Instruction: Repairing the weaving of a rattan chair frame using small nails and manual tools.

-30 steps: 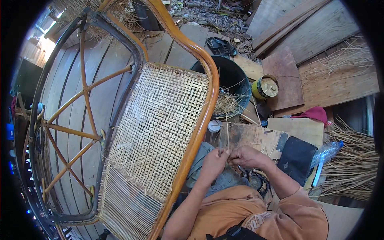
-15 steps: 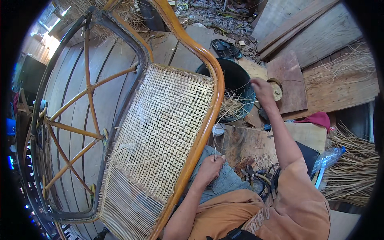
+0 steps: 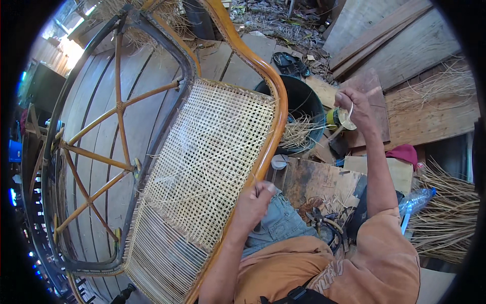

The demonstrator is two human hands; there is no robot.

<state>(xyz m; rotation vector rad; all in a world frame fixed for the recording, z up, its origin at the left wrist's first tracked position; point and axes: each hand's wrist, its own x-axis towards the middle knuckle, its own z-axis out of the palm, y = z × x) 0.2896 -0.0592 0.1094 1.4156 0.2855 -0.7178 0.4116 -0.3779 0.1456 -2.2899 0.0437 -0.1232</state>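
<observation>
A chair frame of curved, varnished rattan point(image 3: 275, 91) stands tilted before me on the left. Its panel of woven cane point(image 3: 207, 142) has a close open-hole mesh above and bare parallel strands point(image 3: 164, 253) below. My left hand point(image 3: 253, 205) is closed beside the panel's right rail, thumb against the fingers, with a thin cane strand seeming to pass through its grip. Raised out to the right, my right hand point(image 3: 357, 107) is closed in a pinch, and a pale strand curves below its fingers. The strand's full run between the hands is too fine to follow.
A dark green bucket point(image 3: 316, 96) with cane scraps stands behind the rail. Close to my right hand is a yellow-green can point(image 3: 332, 119). Pliers point(image 3: 319, 219) lie by my lap. A plastic bottle point(image 3: 417, 200) and a cane bundle point(image 3: 440, 218) lie at right.
My right hand has moved up and to the right, turning at the wrist. My left hand has shifted slightly left and up, closer to the rail. The view has tilted a little.
</observation>
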